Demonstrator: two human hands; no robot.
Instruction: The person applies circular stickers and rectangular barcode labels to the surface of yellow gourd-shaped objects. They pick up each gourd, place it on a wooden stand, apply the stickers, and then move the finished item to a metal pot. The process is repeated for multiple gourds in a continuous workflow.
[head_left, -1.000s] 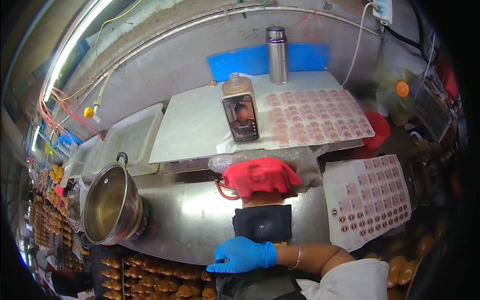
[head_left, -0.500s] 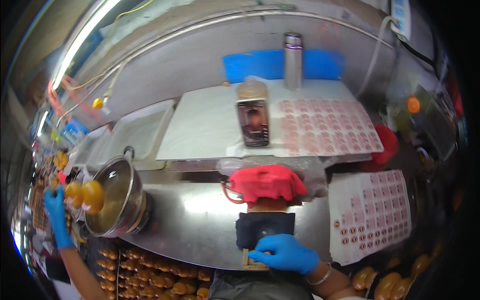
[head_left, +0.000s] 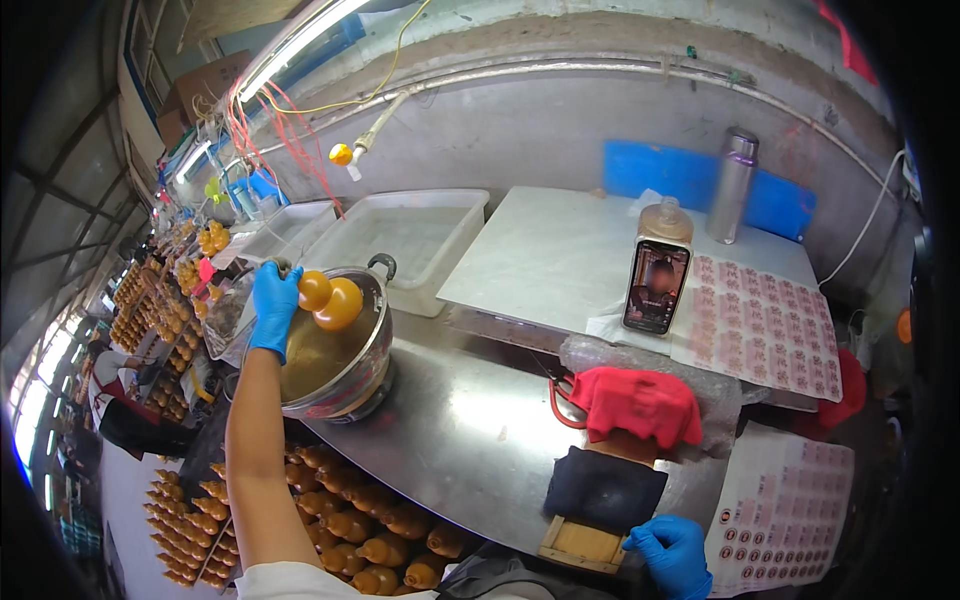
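Note:
My left hand (head_left: 275, 305), in a blue glove, is closed on the end of a shiny amber gourd (head_left: 339, 304) with two rounded lobes. The gourd is held tilted over a metal pot (head_left: 375, 345) with brownish liquid inside. My right hand (head_left: 672, 557), also blue-gloved, is low at the right with fingers curled together. Its fingertips are beside a small wooden block (head_left: 583, 545); anything inside them is hidden. A folded black cloth (head_left: 606, 488) lies just beyond the block. Behind that is a red cloth (head_left: 640, 405) in a bunched heap.
A phone (head_left: 657, 287) leans against a jar on a white board (head_left: 530, 245), near a steel flask (head_left: 735, 185). Sticker sheets (head_left: 785, 510) lie at the right. White plastic trays (head_left: 400, 225) stand behind the pot. Racks of brown gourds (head_left: 385, 548) are below the metal table (head_left: 470, 450); another person (head_left: 130, 390) is far left.
The view has swung left. My left hand has the gourd over the pot, nearer its middle. My right hand has drawn back from the wooden block to its right side.

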